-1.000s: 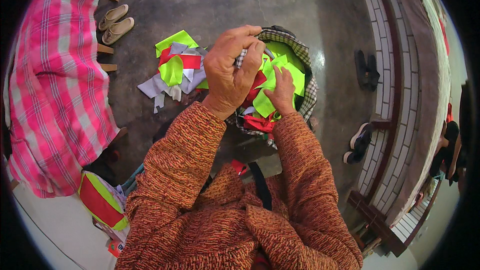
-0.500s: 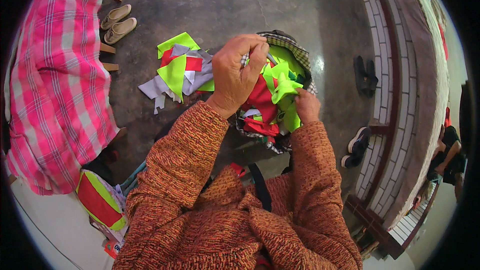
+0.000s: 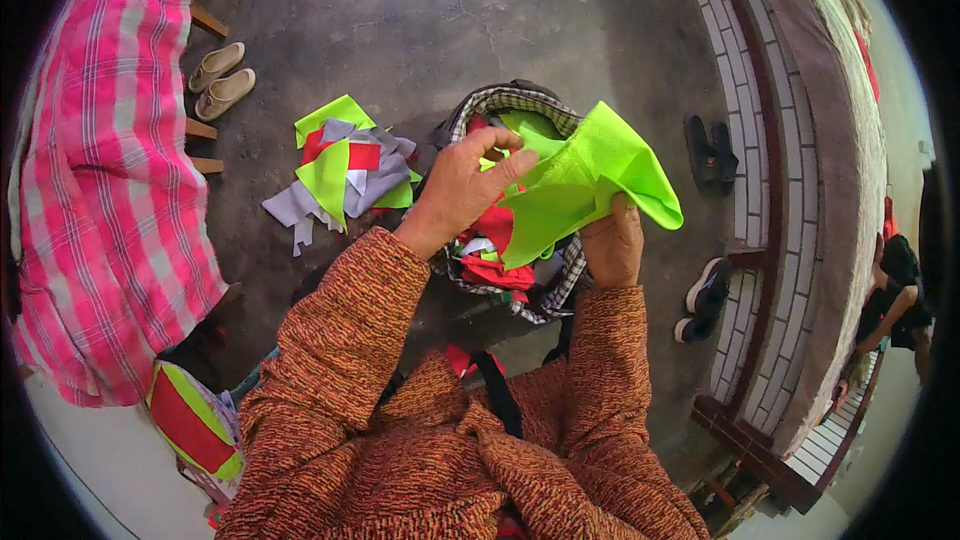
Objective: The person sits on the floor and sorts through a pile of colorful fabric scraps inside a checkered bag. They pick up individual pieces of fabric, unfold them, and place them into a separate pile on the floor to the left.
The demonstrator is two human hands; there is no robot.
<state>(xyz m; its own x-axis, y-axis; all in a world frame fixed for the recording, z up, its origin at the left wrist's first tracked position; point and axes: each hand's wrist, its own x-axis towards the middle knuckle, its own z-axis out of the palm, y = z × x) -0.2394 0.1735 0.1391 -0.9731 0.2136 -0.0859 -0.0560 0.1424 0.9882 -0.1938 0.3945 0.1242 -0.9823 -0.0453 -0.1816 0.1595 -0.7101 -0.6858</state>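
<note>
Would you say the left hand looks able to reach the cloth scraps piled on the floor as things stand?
Probably yes: the cloth scraps lie just left of the left hand, with nothing visible blocking the way, though I cannot tell whether that hand is empty.

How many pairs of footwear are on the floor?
3: beige slip-on shoes near the pink plaid cloth, black slippers beside the white brickwork, and dark shoes with white soles beside it, lower in the picture. Others may be hidden.
</note>
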